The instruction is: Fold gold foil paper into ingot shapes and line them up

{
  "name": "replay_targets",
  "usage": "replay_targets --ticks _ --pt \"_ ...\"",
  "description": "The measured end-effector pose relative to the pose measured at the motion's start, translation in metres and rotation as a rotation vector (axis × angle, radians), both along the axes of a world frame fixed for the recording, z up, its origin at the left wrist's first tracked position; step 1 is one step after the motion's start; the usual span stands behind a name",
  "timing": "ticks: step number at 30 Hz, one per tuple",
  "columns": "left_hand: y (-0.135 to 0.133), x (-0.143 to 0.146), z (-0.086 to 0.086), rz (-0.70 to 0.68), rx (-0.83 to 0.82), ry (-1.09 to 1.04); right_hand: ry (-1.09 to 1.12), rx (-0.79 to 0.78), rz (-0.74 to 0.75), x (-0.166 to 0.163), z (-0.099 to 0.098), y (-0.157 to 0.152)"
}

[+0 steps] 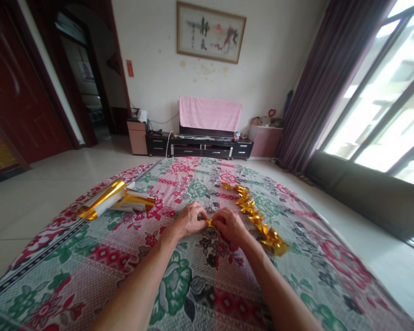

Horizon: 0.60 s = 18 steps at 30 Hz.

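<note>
Both hands meet over the middle of the patterned cloth. Between them is a small piece of gold foil paper, mostly covered by the fingers. My left hand pinches its left side, fingers closed. My right hand grips the right side, fingertips pressed together. To the right of my right hand runs a row of folded gold paper pieces, pointed and shiny. Over on the left lie curled sheets of gold foil paper with pale undersides.
Past the cloth's far edge stands a low black cabinet, with a pink cloth draped above it. Purple curtains hang by the window at right. A dark red door is at left, and pale floor tiles surround the cloth.
</note>
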State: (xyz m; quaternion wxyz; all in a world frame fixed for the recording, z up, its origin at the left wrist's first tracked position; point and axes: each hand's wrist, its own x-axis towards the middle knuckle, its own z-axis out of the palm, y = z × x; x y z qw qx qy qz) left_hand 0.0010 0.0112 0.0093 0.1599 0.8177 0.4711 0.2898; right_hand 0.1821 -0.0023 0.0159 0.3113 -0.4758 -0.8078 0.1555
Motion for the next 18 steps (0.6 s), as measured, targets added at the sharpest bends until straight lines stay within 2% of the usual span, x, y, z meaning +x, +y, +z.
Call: replay_targets --ticks 8,13,18 --pt "0.001 0.0 -0.002 0.005 0.009 -0.009 0.157 0.031 -0.145 0.003 -0.003 -0.003" --pt "0.002 0.0 -0.003 0.003 0.017 -0.019 0.056 0.054 -0.127 -0.008 -0.004 -0.008" --pt "0.001 0.0 -0.003 -0.009 0.012 -0.026 0.013 0.087 -0.012 -0.008 -0.009 -0.005"
